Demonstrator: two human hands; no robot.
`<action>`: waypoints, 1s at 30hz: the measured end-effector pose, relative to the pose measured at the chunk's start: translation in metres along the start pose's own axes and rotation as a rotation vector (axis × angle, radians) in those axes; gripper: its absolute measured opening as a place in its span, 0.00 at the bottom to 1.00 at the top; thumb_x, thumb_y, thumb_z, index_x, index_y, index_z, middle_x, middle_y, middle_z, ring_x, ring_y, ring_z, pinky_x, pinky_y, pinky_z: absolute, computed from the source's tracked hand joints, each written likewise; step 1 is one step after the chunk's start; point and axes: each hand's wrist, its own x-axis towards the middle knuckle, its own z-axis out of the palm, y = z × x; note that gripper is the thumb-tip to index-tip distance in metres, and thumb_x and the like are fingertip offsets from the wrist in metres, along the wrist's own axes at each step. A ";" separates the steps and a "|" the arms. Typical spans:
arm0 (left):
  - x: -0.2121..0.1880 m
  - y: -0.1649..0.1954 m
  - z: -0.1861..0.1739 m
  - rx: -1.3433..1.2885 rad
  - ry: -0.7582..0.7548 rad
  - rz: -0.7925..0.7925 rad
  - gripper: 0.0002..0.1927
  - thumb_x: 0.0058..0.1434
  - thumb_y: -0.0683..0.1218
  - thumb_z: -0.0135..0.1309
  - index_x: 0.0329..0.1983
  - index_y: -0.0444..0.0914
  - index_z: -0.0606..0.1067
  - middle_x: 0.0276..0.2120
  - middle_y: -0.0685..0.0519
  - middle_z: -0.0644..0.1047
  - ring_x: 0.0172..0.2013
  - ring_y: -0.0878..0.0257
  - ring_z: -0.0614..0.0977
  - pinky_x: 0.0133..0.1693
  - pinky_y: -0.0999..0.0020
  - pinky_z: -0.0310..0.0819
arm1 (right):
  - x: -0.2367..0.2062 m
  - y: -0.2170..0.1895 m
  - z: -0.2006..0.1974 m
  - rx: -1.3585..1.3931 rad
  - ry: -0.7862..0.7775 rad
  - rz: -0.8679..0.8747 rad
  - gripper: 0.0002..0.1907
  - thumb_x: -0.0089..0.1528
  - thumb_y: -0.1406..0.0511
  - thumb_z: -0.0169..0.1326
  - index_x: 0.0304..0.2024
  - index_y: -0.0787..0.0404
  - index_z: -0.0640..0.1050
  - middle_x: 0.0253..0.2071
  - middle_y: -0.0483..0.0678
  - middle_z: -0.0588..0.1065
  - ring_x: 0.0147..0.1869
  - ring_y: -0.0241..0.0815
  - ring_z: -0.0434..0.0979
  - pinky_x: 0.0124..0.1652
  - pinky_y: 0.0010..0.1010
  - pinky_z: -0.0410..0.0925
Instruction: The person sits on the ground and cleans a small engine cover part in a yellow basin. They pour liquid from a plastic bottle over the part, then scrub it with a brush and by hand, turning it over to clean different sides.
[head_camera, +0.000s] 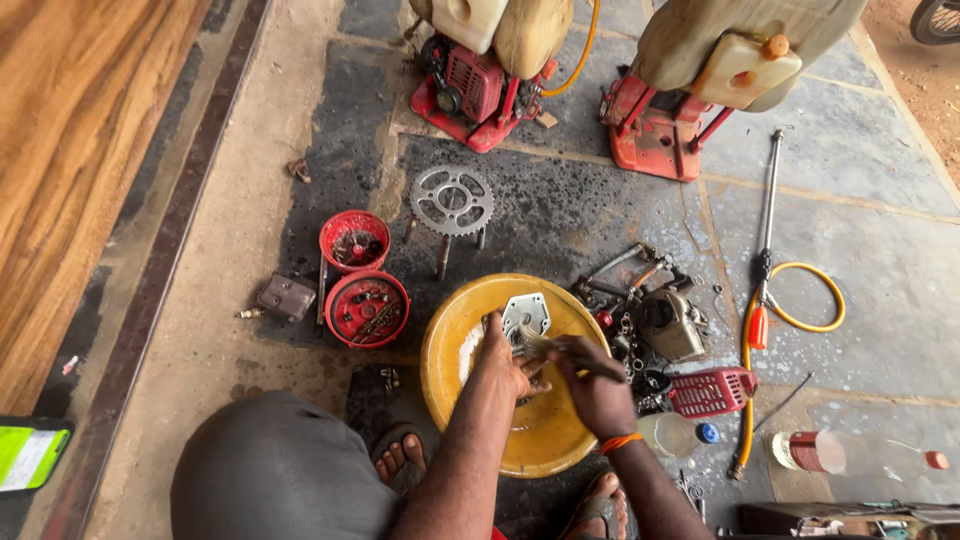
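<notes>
The left hand (503, 362) grips a grey metal plate (526, 314) over the yellow basin (455, 330), fingers curled round it. The right hand (590, 385) is closed on a brush (545, 345) touching the plate

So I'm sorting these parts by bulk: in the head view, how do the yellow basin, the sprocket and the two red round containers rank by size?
1. Yellow basin, clearly largest.
2. Sprocket and lower red container: look alike, sprocket farther off, so unranked.
3. Upper red container, slightly smaller.
</notes>
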 end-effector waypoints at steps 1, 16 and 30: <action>0.000 0.000 0.000 0.007 -0.011 0.005 0.47 0.58 0.82 0.38 0.62 0.43 0.74 0.53 0.41 0.76 0.47 0.48 0.79 0.62 0.20 0.49 | 0.000 0.000 0.002 -0.054 0.013 0.053 0.12 0.64 0.64 0.57 0.49 0.59 0.80 0.42 0.49 0.82 0.42 0.41 0.85 0.37 0.33 0.76; -0.005 -0.005 0.003 0.052 -0.032 0.010 0.51 0.60 0.82 0.36 0.70 0.39 0.62 0.54 0.42 0.75 0.56 0.45 0.82 0.63 0.20 0.49 | 0.014 0.021 0.014 -0.106 0.243 -0.291 0.03 0.67 0.69 0.55 0.42 0.62 0.79 0.44 0.51 0.83 0.43 0.39 0.83 0.42 0.31 0.75; -0.003 -0.006 -0.004 0.057 -0.140 0.044 0.45 0.50 0.81 0.38 0.58 0.50 0.77 0.49 0.50 0.81 0.48 0.50 0.81 0.50 0.33 0.69 | 0.007 0.048 0.035 0.529 -0.115 0.304 0.10 0.62 0.69 0.58 0.45 0.66 0.78 0.35 0.47 0.80 0.35 0.35 0.79 0.35 0.28 0.73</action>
